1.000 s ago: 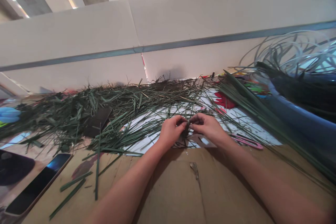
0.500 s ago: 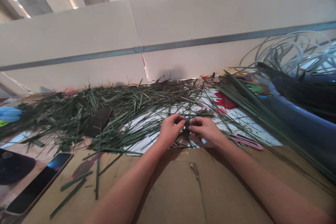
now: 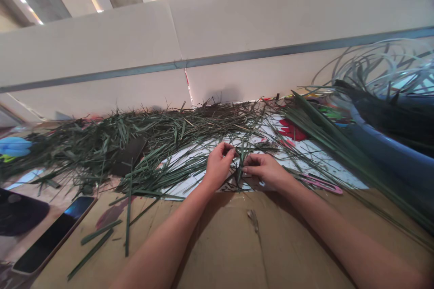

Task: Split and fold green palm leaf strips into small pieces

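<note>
Between my two hands is a small dark-green piece made of leaf strips, its ends sticking out around my fingers. My left hand is closed in a pinch at its upper left side. On the other side, my right hand pinches it between thumb and fingertips. How the strips are joined is too small to make out. Beneath lies a stained white sheet with loose green strips over it. Just right of my right hand rest pink-handled scissors.
A heap of green leaf strips runs along the white wall. Brown cardboard lies under my forearms, with a phone at left. At right are long leaves, a blue basin and coiled clear strapping.
My left hand has risen slightly and drawn away to the left, and my right hand sits a little lower. More of the leaf piece shows between them.
</note>
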Motion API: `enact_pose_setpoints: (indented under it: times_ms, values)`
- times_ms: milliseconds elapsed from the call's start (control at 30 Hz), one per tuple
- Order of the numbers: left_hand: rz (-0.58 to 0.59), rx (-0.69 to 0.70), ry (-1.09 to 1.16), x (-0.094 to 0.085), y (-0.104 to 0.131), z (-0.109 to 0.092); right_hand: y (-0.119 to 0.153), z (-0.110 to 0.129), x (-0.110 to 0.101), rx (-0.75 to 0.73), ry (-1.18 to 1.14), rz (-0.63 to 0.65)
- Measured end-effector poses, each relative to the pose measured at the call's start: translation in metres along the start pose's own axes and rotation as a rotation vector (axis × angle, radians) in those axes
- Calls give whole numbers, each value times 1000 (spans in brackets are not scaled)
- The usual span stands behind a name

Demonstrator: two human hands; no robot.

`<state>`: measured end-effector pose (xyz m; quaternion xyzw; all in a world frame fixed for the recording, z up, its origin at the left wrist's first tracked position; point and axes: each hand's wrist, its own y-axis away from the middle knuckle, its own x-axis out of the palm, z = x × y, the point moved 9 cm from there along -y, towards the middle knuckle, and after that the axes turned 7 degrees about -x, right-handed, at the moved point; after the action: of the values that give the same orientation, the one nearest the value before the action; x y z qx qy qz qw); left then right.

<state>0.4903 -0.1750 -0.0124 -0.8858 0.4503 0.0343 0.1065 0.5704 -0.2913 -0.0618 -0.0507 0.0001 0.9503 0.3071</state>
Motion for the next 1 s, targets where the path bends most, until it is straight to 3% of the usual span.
enact_pose_setpoints:
  times_ms: [200,367,567,833,1000]
  values:
    - [-1,-23,39,0,1,-4,4,-7,10,58,-66,70]
    - [112,-66,98,10,0,0,8,7,7,51,-4,87]
    - [158,-37,-35,16,1,3,7,28,-14,-15,-42,-53]
    - [230,-112,70,29,6,12,7,27,-22,-15,-104,-142]
    - [283,-129,9,37,8,17,8,26,-25,0,-148,-159]
